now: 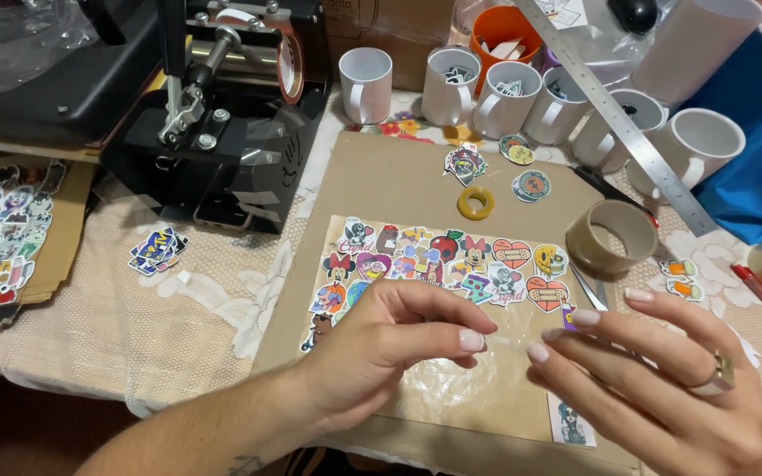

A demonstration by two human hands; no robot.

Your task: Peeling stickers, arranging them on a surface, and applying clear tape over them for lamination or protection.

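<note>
Your left hand (381, 339) is pinching one end of a thin strip of clear tape (509, 342) between thumb and forefinger, the other fingers curled in. Your right hand (663, 388) is holding the other end at 3 o'clock from it, with fingertips (538, 353) pressed close together on the strip and a gold ring (721, 373) on one finger. The tape is stretching between both hands, just above a clear plastic sheet (469, 388) that is lying on a brown cardboard panel (390, 181).

At 12 o'clock from your fingers, a crowd of colourful cartoon stickers (438, 260) is lying under the sheet's far part. Further at 12 o'clock, a small yellow ring (475, 202) and some round stickers (531, 185) are resting on the cardboard. At 2 o'clock, a roll of brownish tape (611, 236) is standing beside the panel, and a long metal ruler (619, 115) is leaning across white mugs (504, 92). At 10 o'clock, a black mug press machine (222, 106) is sitting on the lace tablecloth (178, 300), with a little pile of stickers (157, 249) near it.
</note>
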